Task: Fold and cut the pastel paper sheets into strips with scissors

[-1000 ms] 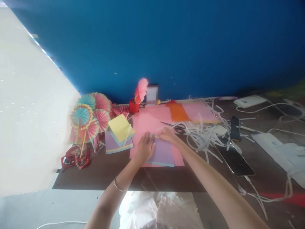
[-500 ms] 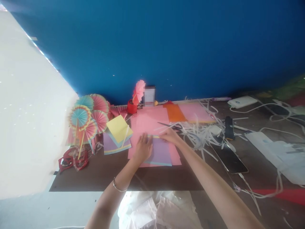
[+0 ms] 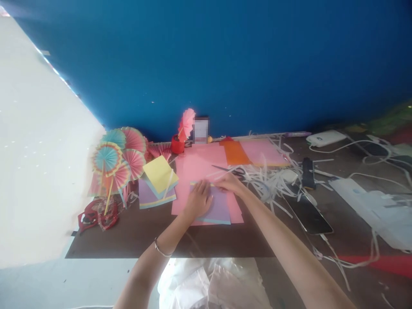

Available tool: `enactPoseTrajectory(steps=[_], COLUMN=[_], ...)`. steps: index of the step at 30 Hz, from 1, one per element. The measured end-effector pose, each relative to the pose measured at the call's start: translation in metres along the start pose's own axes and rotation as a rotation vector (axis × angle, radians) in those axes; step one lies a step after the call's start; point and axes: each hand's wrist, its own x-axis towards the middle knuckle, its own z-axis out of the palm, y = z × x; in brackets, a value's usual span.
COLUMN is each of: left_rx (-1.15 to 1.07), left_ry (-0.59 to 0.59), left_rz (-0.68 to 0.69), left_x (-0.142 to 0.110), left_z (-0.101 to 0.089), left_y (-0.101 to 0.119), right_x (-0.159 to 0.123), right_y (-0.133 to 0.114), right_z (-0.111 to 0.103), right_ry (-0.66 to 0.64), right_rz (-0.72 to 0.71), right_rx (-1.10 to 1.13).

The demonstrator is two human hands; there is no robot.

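My left hand (image 3: 199,201) lies flat, fingers stretched, on a purple sheet of paper (image 3: 219,211) with a yellow strip along its far edge and light blue along its near edge. At that sheet's far right edge, my right hand (image 3: 229,183) is closed in a pinch, its fingertips partly hidden. Under the purple paper are larger pink sheets (image 3: 206,159). Just beyond my right hand lie dark scissors (image 3: 237,171), half covered by white paper strips (image 3: 267,178).
Pleated paper fans (image 3: 120,150) and a red wrapper (image 3: 98,214) are at the left. Beside them lie yellow and purple sheets (image 3: 160,174). A red pot (image 3: 177,144) stands near the blue wall. A phone (image 3: 310,214), cables and a white power strip (image 3: 352,199) occupy the right.
My left hand has slid slightly right over the purple paper, its fingers now flatter, uncovering the paper's far left corner. My right hand stays at the far edge.
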Motion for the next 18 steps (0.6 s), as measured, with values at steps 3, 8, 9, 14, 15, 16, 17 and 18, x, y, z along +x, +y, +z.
enactPoseTrajectory(steps=[3,8,9,14,15,16,17,18], left_rx=[-0.018,-0.012,-0.009,0.002,0.003,0.006,0.008,0.011], left_ry=[0.017,0.009,0.008,0.02,0.022,0.023,0.022,0.021], left_rz=[0.004,0.003,-0.002,-0.008,-0.006,-0.005,-0.005,-0.005], left_x=[-0.001,-0.001,-0.001,-0.001,-0.001,-0.001,-0.001,-0.001], left_z=[0.002,0.0,0.0,0.0,0.0,-0.001,-0.001,-0.001], left_y=[-0.001,0.001,0.001,0.002,0.002,0.002,0.002,0.002], right_x=[-0.003,-0.008,-0.009,-0.01,-0.01,-0.01,-0.01,-0.01], right_y=[0.002,0.005,0.006,0.01,0.011,0.011,0.011,0.011], right_z=[-0.003,-0.012,-0.013,-0.012,-0.011,-0.01,-0.01,-0.01], right_ry=[0.006,0.056,0.061,0.092,0.095,0.097,0.099,0.1], right_rz=[0.026,0.074,0.084,0.145,0.158,0.169,0.178,0.184], right_rx=[0.014,-0.014,-0.022,-0.054,-0.057,-0.059,-0.061,-0.065])
